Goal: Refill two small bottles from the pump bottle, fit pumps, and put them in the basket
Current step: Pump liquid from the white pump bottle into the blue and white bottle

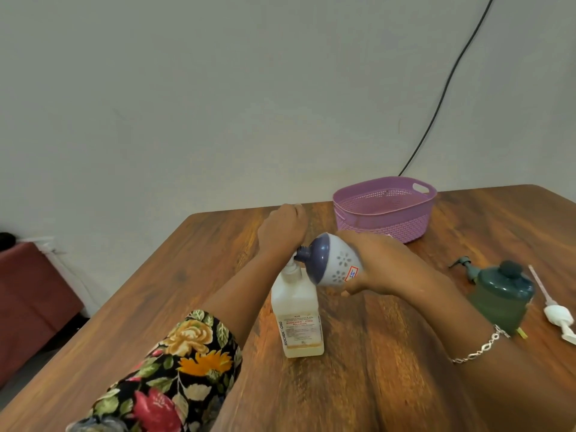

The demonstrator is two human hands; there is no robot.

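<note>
Above the pump bottle (297, 310), the left hand (285, 227) covers its top (whether it grips cannot be told). The right hand (385, 263) grips the small bottle (330, 260), tilted with its neck at the spout (291, 269), presumably to catch liquid. The basket (383, 224) stands behind on the worktop (389, 344).

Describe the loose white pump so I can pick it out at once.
Start at the wooden table and go to its right side, past the green bottle. The white pump lies on the tabletop there, its long pale tube pointing towards the far side. The only other loose pump, behind the green bottle, is dark green and nearer the basket.
</note>
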